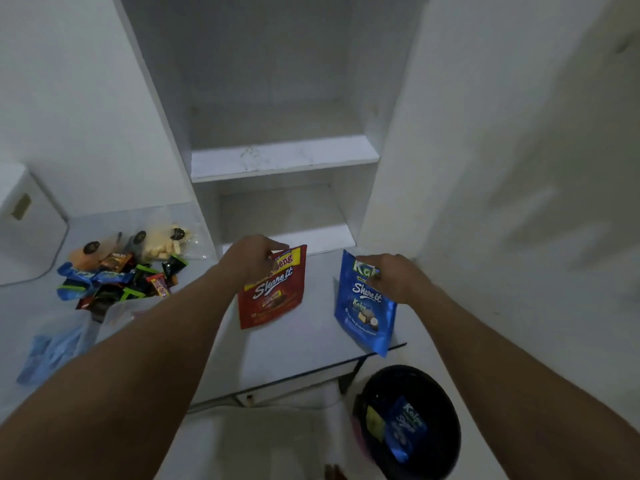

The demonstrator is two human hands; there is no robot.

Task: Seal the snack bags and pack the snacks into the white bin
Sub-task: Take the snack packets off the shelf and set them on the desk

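Black bucket below surface, blue wrapper inside. 2 hands, apart: left hand pinching red snack bag top; right hand pinching blue snack bag top. Loose snacks piled left.

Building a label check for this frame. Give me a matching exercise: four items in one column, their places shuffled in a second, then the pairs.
Items
1. red foil snack pouch
2. blue foil snack pouch
3. pile of small mixed candy wrappers
4. round black waste bin

Places
A. on the floor, lower right, below the counter edge
B. held at its top by the right hand
C. on the counter, far left
D. held at its top by the left hand

Pairs: 1-D, 2-B, 3-C, 4-A
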